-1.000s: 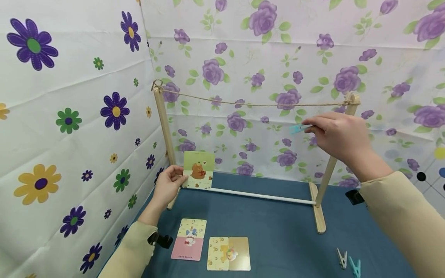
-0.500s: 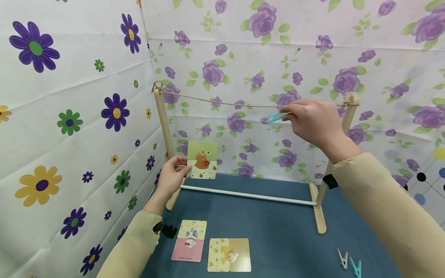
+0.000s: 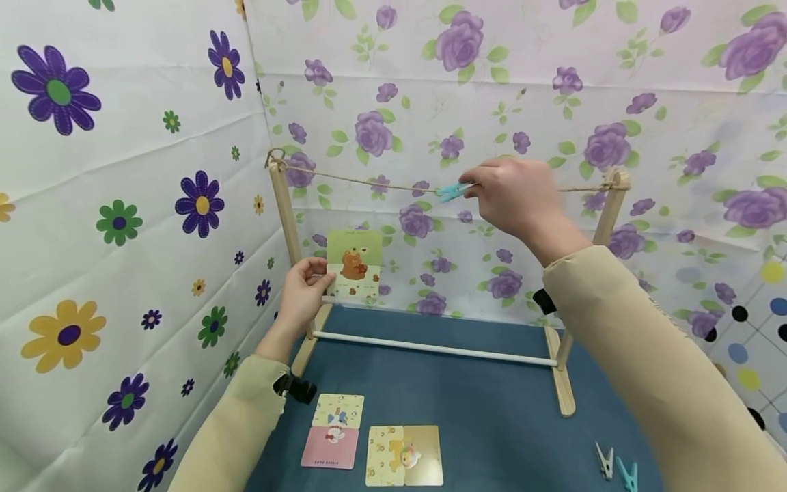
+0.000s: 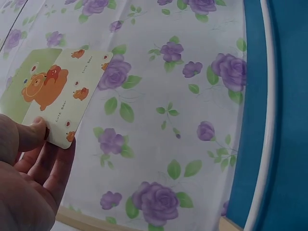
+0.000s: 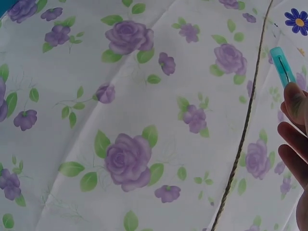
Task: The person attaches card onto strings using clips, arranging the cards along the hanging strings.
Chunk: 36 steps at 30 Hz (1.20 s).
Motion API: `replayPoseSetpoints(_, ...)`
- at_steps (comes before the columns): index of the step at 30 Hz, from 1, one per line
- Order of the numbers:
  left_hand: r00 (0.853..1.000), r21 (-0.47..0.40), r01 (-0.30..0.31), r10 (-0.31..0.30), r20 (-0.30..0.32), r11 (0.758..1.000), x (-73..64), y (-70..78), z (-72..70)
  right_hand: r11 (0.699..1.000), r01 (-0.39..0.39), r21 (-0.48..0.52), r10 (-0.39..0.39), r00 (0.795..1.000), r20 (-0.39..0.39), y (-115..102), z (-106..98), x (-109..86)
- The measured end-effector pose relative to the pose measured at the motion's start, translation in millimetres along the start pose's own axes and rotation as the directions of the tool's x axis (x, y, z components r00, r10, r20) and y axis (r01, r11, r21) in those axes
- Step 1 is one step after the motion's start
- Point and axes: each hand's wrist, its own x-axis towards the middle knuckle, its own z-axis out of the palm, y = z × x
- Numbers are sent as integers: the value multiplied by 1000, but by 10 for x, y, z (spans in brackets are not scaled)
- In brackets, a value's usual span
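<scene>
Between thumb and fingers, my left hand [image 3: 302,290] pinches the left edge of a card with a brown bear [image 3: 354,263], green on top and pale yellow below. The card is upright in the air, in front of the left post and below the string. The left wrist view shows the thumb across the front of the card [image 4: 57,96]. My right hand [image 3: 513,198] pinches a light blue clothespin [image 3: 451,192] by one end, its other end pointing left. In the head view the clothespin overlaps the twine [image 3: 356,180]; in the right wrist view the clothespin [image 5: 282,66] appears apart from the twine.
A wooden post [image 3: 285,212] at each side carries the twine, and a white rod [image 3: 436,348] joins them low down. On the blue table lie a pink-and-yellow card [image 3: 332,437], a gold-and-yellow card [image 3: 424,468], a grey clothespin [image 3: 605,460] and a teal clothespin [image 3: 628,473].
My right hand has moved left along the twine with the clothespin. My left hand has raised the bear card from near the white rod toward the twine.
</scene>
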Motion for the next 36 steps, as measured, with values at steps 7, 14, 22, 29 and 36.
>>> replayPoseSetpoints(7, 998, 6, -54, 54, -23, 999, 132, 149, 31, 1000, -24, -1, 24, 1000, -1, -119, 78, 136)
replayPoseSetpoints(14, 997, -9, -56, 55, -51, 998, 209, 218, 65, 998, -58, 11, 58, 997, 43, -214, 156, 261)
replayPoseSetpoints(22, 995, -46, -59, 56, -78, 997, 278, 235, 95, 994, -107, 11, 105, 990, 97, -268, 215, 385)
replayPoseSetpoints(29, 995, -88, -64, 56, -87, 994, 321, 270, 102, 993, -113, 24, 109, 987, 120, -432, 258, 569)
replayPoseSetpoints(36, 993, -124, -82, 70, -92, 989, 384, 276, 163, 994, -108, -23, 110, 984, 139, -567, 296, 711)
